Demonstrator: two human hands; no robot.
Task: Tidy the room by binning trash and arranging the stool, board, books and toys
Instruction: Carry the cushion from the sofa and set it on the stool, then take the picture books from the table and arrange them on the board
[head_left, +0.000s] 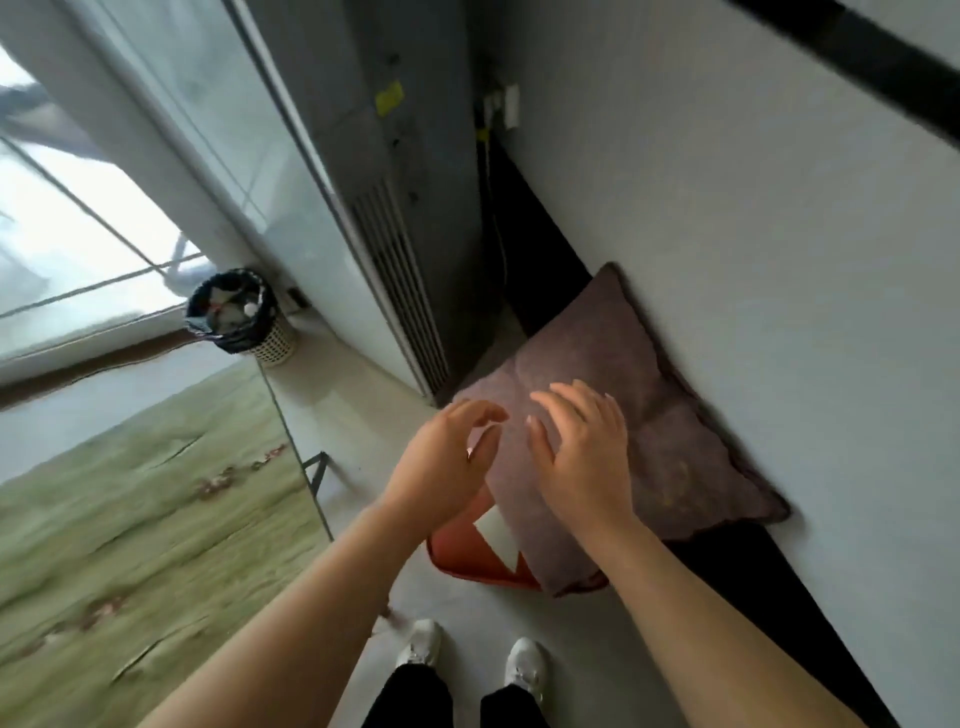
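While both hands hover over it, the cushion (623, 426) serves as landmark: mauve-grey, square, leaning against the wall (779, 260) with its lower edge on the floor (363, 415).

Item 1, cushion. Judged soft, light and floppy; it should sag if lifted by one corner, so take it by two opposite edges, or by the top corner and a side seam. No risk of breakage; fabric looks matte, unlikely to slip.

Item 2, red cushion (467, 551). Tucked under and in front of the grey one, at its lower left; red with a white panel, mostly hidden.

Item 3, left hand (441, 462). Just left of the cushion's face, fingers curled and apart, holding nothing; contact cannot be told.

Item 4, right hand (582, 457). Over the cushion's middle, fingers spread, empty; whether it touches is unclear.

Item 5, bin (239, 317). Well left of the cushion, by the window; dark liner, paper trash inside.

Item 6, air conditioner (395, 234). Upright unit just behind the cushion's left edge.

Item 7, rug (130, 519). Green, left of the cushion.
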